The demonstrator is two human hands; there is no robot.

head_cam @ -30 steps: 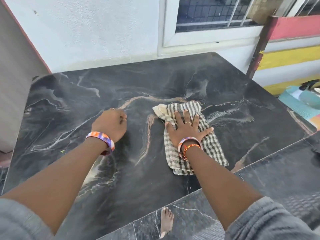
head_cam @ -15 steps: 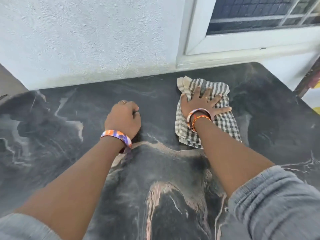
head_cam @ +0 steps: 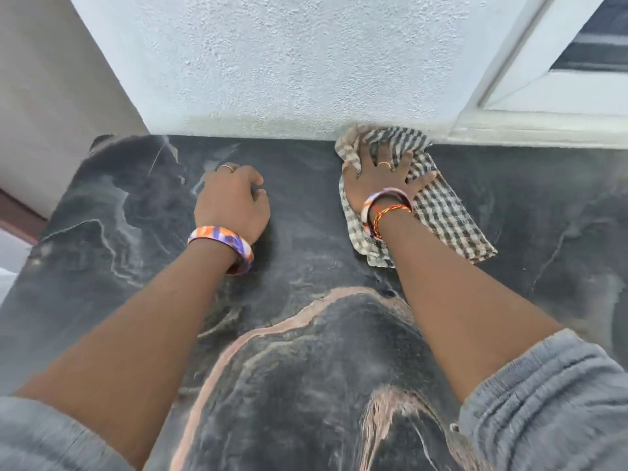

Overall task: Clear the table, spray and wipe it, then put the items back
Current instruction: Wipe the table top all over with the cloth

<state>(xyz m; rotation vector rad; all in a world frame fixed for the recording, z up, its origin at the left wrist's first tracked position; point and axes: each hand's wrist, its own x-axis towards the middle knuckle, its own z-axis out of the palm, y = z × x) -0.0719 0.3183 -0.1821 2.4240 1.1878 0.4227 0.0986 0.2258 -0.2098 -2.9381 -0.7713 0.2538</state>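
Setting: dark marbled table (head_cam: 306, 351) against rough white wall (head_cam: 289, 62), window frame (head_cam: 543, 107) at right.
Cloth: checked cloth (head_cam: 441, 215) flat on the table's far edge, front bunched against the wall.
Right hand (head_cam: 380, 181): spread flat, pressing cloth down.
Left hand (head_cam: 234, 202): curled, holding nothing, braced on the table.
Technique: keep palm flat, run along the wall seam, then overlapping strokes back toward the near edge.

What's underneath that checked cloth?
The checked cloth lies flat on the dark marble table, its far end bunched against the wall. The right hand presses on top. Whatever table surface lies beneath is covered, so dirt or spray there cannot be seen.
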